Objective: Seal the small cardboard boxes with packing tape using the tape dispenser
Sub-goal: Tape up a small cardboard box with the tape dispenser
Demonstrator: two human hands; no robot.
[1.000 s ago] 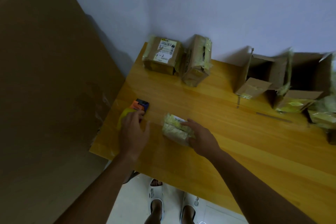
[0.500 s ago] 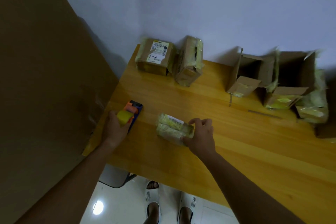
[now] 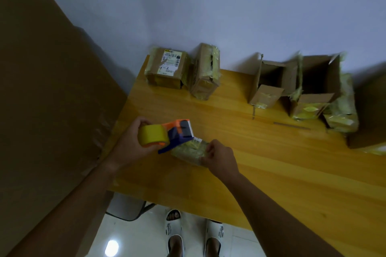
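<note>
Yellow wooden desk (image 3: 261,173) stands against a pale wall. Near its left edge, the left hand (image 3: 133,144) grips an orange-blue tape dispenser (image 3: 167,134) above a small tape-wrapped cardboard box (image 3: 189,150), which the right hand (image 3: 220,157) holds. Taped boxes (image 3: 165,69) stand at the far-left corner.

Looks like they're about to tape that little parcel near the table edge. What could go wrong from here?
The small box is steadied only by fingertips of the right hand, so it may slide when the tape dispenser, held in the left hand, presses down. The dispenser's front edge comes close to those fingers and could nick them. The box already looks crumpled and heavily taped, so new tape might wrinkle or stick poorly.
</note>
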